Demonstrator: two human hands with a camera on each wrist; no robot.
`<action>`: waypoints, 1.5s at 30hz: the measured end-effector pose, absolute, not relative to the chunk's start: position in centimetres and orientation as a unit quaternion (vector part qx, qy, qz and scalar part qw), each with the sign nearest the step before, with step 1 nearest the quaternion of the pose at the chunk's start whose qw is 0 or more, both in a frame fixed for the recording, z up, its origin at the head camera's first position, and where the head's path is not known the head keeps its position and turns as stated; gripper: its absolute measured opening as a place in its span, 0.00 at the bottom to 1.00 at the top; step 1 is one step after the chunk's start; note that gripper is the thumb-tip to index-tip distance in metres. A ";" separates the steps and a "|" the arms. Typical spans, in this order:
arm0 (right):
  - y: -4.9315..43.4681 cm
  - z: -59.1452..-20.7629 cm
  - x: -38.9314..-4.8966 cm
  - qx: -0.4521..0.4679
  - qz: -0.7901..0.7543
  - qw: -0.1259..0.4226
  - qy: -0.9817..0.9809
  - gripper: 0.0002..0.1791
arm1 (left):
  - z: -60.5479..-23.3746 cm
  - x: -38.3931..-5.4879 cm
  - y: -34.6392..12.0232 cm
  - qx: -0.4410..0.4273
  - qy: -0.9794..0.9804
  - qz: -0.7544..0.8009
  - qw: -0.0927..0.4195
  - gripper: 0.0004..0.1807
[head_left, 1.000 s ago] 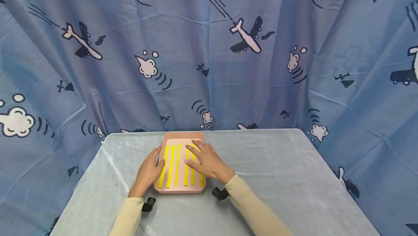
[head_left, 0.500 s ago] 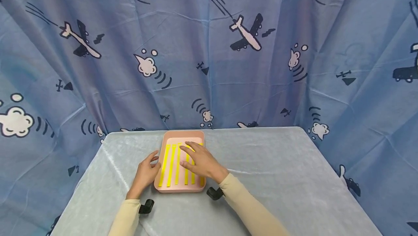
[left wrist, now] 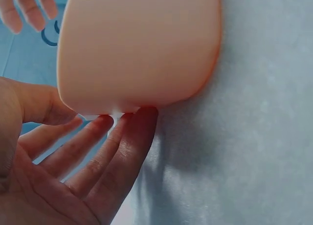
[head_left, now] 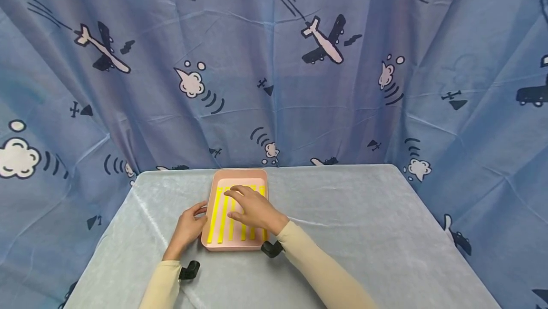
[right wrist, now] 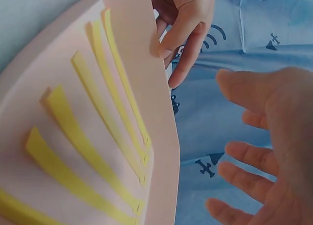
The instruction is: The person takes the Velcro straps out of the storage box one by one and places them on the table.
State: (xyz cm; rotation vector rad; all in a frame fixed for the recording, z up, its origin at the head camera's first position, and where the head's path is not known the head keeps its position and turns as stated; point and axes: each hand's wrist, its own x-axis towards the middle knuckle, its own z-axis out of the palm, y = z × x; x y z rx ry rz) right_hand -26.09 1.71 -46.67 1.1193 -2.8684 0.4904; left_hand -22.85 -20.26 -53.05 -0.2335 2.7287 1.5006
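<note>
- Six yellow strips (head_left: pixel 214 216), side by side, running roughly 12 to 6 o'clock inside pink tray (head_left: pixel 240 174).
- Tray flat on grey cloth-covered table (head_left: pixel 364 233), 7 o'clock from centre of head view.
- Left hand (head_left: pixel 187 227) at tray's 9 o'clock side: fingertips touching outer wall, fingers spread; cannot tell if gripping rim with thumb.
- Right hand (head_left: pixel 257 210) over strips, reaching in from 4 o'clock; fingers wide apart, pointing toward 10 o'clock, partly hiding strips.
- Black device (head_left: pixel 271 249) at each wrist; cream sleeves (head_left: pixel 323 266); blue airplane-print curtain (head_left: pixel 239 43) at 12 o'clock.
</note>
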 end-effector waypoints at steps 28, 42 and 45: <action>-3.5 -48.1 -30.1 0.375 0.096 -0.049 -0.921 0.28 | -53.5 -23.0 -21.2 -0.082 0.826 0.556 0.049 0.26; -4.4 -50.4 -30.8 0.392 0.042 -0.093 -0.914 0.20 | -53.7 -22.8 -21.1 -0.091 0.828 0.551 0.046 0.26; -4.5 -50.6 -30.8 0.394 0.042 -0.096 -0.913 0.19 | -53.7 -22.8 -21.0 -0.093 0.829 0.550 0.044 0.25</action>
